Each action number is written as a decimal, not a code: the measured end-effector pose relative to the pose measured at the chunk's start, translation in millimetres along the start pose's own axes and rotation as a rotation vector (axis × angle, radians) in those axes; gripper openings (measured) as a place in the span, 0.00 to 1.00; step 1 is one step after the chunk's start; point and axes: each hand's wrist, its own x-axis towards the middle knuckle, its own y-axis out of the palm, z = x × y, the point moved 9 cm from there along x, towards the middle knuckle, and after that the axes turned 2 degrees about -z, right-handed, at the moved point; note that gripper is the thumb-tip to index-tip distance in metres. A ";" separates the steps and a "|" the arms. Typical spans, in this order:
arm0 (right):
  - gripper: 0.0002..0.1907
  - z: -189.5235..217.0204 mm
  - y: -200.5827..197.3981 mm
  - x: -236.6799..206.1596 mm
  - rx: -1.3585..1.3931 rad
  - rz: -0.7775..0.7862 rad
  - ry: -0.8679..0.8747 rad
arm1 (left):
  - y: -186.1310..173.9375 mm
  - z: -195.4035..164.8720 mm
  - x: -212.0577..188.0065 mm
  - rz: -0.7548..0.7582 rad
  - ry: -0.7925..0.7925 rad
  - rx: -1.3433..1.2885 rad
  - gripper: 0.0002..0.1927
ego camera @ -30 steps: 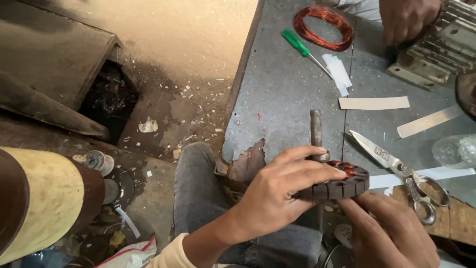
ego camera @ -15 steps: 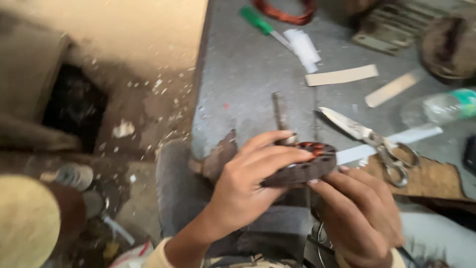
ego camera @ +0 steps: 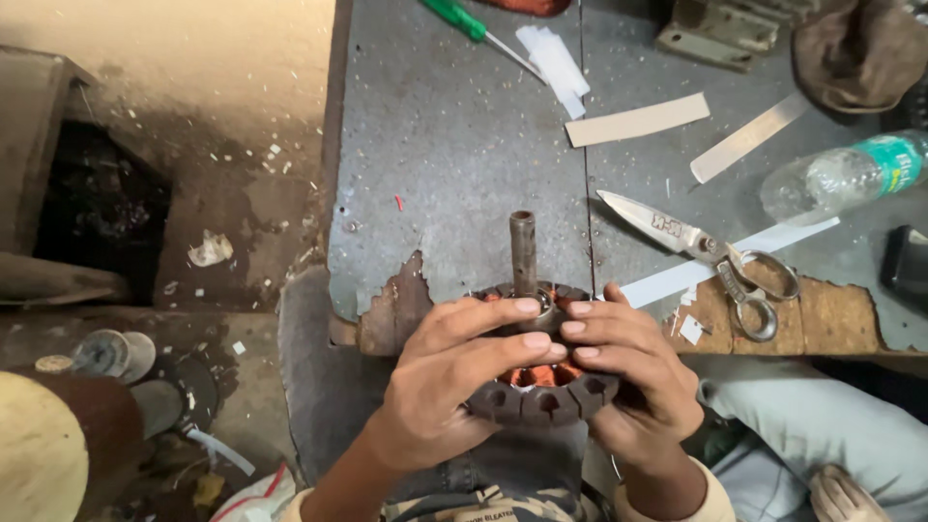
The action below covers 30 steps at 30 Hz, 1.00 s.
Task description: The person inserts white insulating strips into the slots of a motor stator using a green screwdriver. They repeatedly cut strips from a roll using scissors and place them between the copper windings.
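Both the left hand (ego camera: 435, 387) and the right hand (ego camera: 633, 372) grip a slotted motor stator (ego camera: 536, 391), its shaft (ego camera: 523, 253) upright; scissors (ego camera: 710, 256) lie just right of the stator.

Bare forearms — pale, pushed-up cuffs

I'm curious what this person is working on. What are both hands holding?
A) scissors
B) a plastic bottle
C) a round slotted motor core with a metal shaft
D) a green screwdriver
C: the left hand and right hand clasp the motor core; the scissors lie apart on the table.
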 end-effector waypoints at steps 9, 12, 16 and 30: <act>0.12 -5.7 -2.9 -5.7 0.053 -0.048 0.057 | 5.9 0.3 -2.4 0.021 0.026 0.004 0.25; 0.10 -5.6 -4.2 -5.7 0.051 -0.050 0.081 | 7.8 1.3 -3.8 0.032 0.008 0.005 0.24; 0.09 -4.1 -5.4 -6.1 0.059 -0.041 0.133 | 9.9 2.1 -5.4 0.047 -0.001 0.013 0.23; 0.18 -6.4 -3.9 4.2 0.132 -0.021 0.151 | 1.8 -0.5 11.3 -0.016 -0.068 -0.038 0.31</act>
